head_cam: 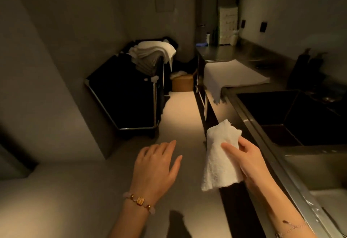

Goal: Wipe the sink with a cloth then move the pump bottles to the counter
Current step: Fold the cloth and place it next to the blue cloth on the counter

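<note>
Left hand (159, 164), nearest the lens, hovers over the floor with fingers spread and nothing in it; a beaded bracelet (139, 201) sits on the wrist. Further back on the left, a dark laundry cart (124, 95) carries folded towels (154, 51).

Right hand (249, 160) pinches a white cloth (219, 155) between thumb and fingers; the cloth hangs loose, short of the steel tabletop (277, 164) edge and not yet over the sink (293, 117). The basin has not been contacted, so wiping appears not to have begun.

Two dark pump bottles (308, 68) stand behind the sink against the wall, just beside each other.

Risks:
- Light pinch: the cloth may slip to the floor.
- Dim light: missed patches in the dark basin.
- A sweep toward the rear rim may topple the bottles.
</note>
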### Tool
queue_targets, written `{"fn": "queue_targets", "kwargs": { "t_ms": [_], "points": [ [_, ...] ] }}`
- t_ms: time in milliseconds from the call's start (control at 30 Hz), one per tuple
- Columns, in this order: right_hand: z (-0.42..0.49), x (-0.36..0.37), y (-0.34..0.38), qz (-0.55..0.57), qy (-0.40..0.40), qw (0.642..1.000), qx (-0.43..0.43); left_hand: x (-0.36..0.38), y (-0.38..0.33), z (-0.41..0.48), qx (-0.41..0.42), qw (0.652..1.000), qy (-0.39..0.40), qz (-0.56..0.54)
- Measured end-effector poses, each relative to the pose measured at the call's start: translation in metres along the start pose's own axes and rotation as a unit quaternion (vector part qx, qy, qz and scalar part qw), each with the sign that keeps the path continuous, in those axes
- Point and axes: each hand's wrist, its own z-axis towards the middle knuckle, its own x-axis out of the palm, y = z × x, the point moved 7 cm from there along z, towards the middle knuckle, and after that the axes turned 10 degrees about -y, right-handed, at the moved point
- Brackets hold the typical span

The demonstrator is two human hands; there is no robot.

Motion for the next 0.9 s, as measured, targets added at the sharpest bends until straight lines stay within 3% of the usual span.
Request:
{"fn": "queue_targets", "kwargs": {
  "t_ms": [567,900],
  "points": [
    [0.300,0.119,0.001,0.012,0.068,0.997,0.040,0.153,0.083,0.229,-0.038,0.997,-0.024,0.058],
    [0.423,0.169,-0.015,-0.016,0.058,0.997,0.054,0.249,0.132,0.332,-0.019,0.999,-0.035,0.009]
  ]
}}
